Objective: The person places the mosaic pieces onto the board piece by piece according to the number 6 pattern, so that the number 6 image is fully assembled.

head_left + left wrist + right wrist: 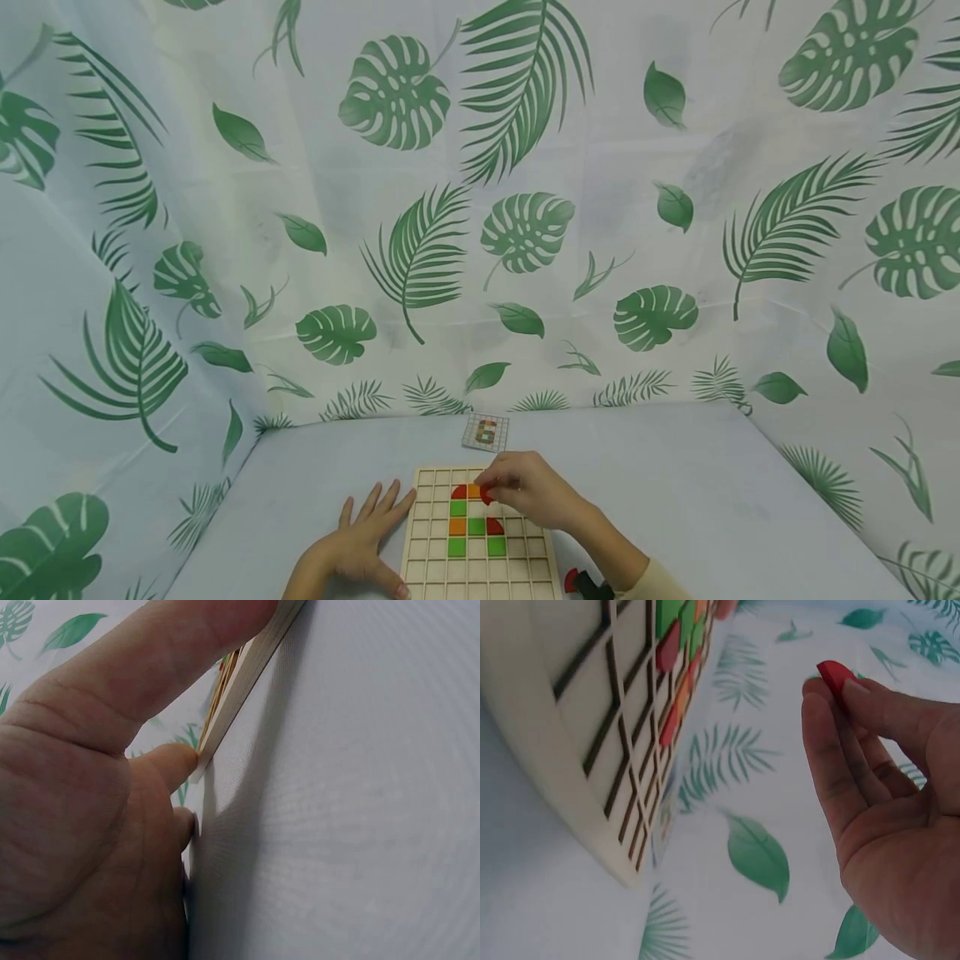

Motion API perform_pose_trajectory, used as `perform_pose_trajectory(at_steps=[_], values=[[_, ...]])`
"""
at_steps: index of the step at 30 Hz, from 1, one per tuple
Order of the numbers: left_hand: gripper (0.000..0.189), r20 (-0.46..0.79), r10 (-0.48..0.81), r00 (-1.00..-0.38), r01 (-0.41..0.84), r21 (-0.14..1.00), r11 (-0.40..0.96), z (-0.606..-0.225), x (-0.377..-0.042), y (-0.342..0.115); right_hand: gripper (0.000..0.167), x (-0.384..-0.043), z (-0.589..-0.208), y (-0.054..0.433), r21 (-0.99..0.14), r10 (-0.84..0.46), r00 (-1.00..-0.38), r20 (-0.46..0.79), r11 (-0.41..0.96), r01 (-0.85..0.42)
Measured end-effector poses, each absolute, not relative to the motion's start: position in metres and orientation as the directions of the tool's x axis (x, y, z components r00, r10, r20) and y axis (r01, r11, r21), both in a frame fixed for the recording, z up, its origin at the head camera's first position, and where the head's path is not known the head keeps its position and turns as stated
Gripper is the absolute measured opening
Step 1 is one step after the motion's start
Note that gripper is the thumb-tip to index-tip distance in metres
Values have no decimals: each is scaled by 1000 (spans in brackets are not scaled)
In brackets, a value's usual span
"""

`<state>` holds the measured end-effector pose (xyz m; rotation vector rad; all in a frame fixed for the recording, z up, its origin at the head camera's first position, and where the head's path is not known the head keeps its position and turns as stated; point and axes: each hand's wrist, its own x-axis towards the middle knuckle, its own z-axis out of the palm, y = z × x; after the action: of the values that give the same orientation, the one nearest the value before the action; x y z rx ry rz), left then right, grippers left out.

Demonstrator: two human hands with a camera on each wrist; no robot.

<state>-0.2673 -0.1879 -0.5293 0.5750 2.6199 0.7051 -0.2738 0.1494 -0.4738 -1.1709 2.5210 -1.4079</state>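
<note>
A wooden grid board [435, 572] lies flat on the table. Its cells hold several green and orange square tiles and two red rounded tiles, such as a green square [458, 507] and a red quarter-circle [459, 492]. My left hand [358, 543] rests on the table with fingers spread, its thumb and a fingertip touching the board's left edge. Between thumb and fingertips, my right hand [531, 490] pinches another red quarter-circle tile [835, 681] above the board's upper part. In the right wrist view that tile is clear of the grid.
Behind the board lies a small pattern card [486, 432] showing a figure of coloured blocks. A red piece [571, 580] sits right of the board, beside a black object [592, 587] at the right wrist. Leaf-printed cloth [420, 250] encloses the table.
</note>
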Motion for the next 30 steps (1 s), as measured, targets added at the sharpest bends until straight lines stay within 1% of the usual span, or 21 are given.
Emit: perform_pose_trajectory(at_steps=[4, 9, 13, 17, 24, 28, 30], values=[[139, -237, 472, -849, 292, 534, 793, -529, -267, -188, 25, -272, -478, 140, -776, -618, -727, 298, 287, -562], [138, -235, 480, -845, 300, 536, 789, -530, -268, -189, 24, -269, -481, 131, -777, -634, -713, 300, 271, -568], [138, -237, 484, -842, 300, 539, 787, -529, -268, -189, 19, -264, -481, 125, -768, -642, -713, 280, 296, -568], [138, -242, 484, -841, 298, 539, 788, -529, -268, -190, 14, -261, -482, 119, -775, -660, -714, 233, 317, -546], [139, -243, 484, -841, 294, 546, 785, -531, -269, -190, 14, -258, -488, 107, -771, -722, -672, 168, 328, -545], [139, -239, 481, -843, 293, 546, 785, -533, -269, -190, 17, -258, -493, 102, -759, -756, -639, 140, 333, -560], [139, -237, 480, -845, 293, 545, 786, -533, -269, -190, 18, -258, -495, 101, -738, -768, -623, 147, 334, -587]])
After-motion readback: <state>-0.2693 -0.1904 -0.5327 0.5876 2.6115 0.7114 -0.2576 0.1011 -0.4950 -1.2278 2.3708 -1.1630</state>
